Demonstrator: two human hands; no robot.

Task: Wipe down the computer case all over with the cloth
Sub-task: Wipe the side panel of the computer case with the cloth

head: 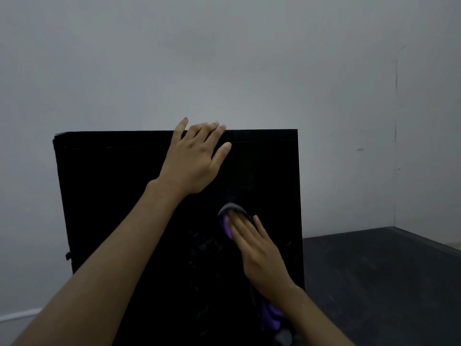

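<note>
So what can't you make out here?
Head view: the case surface is too dark to tell wiped from unwiped, and its base is cut off by the picture's bottom edge.
Head view: the cloth is mostly hidden under the right hand.
Head view: the case's far sides are hidden by the case itself.

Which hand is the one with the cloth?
The right hand, lower on the computer case, presses flat on the purple cloth. The left hand rests bare on the case's top edge.

The computer case [119, 196] is a tall black box standing upright on the dark surface [374, 283], its broad side panel facing the camera and faintly smudged. The purple-and-grey cloth [232, 209] lies bunched against that panel, pressed flat under the right hand [257, 248], its tail hanging below the wrist.
</note>
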